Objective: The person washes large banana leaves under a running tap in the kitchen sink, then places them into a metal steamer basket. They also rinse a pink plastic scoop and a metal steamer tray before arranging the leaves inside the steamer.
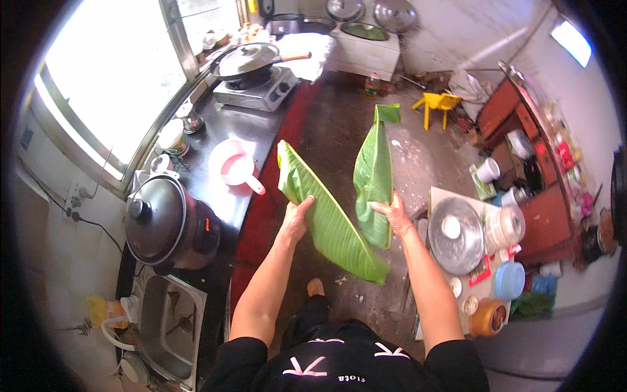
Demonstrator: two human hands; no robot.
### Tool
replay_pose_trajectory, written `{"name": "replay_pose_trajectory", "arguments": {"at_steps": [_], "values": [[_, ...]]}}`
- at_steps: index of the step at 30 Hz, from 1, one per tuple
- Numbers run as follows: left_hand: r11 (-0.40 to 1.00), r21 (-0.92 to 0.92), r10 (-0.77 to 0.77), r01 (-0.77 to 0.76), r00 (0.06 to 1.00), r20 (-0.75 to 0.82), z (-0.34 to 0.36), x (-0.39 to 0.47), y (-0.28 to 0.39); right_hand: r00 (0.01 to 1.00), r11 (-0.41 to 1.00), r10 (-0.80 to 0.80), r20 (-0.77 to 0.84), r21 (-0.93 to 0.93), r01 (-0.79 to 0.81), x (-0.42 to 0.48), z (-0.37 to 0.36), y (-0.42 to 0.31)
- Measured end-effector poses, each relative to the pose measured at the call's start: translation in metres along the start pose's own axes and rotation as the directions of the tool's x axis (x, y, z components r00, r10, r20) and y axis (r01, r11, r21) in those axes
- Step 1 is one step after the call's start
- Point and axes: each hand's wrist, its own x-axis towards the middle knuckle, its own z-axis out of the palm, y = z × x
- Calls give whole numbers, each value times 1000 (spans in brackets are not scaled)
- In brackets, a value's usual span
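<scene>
My left hand [295, 220] grips a long green banana leaf piece [338, 223] by its left edge, thumb on top. This piece slants from upper left to lower right, and its upper end is curled. In my right hand [394, 218] is a second, folded leaf piece [374, 171], held near its lower part with the thumb across it. Its top end bends over to the right. Both leaves hang in the air over the floor, side by side, their lower parts close together. The fingers behind each leaf are partly hidden.
Along the left counter stand a dark lidded electric pot [171, 225], a pink dipper [237, 164], a gas stove with a lidded wok [247, 61] and a steel sink [169, 323]. At right, a low table holds a metal basin [455, 235] and jars. A yellow chair [438, 105] stands farther off.
</scene>
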Motion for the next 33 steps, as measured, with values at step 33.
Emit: {"name": "replay_pose_trajectory", "arguments": {"at_steps": [33], "values": [[293, 778, 852, 556, 217, -476, -69, 111, 78, 719, 826, 248, 649, 246, -507, 331, 121, 49]]}}
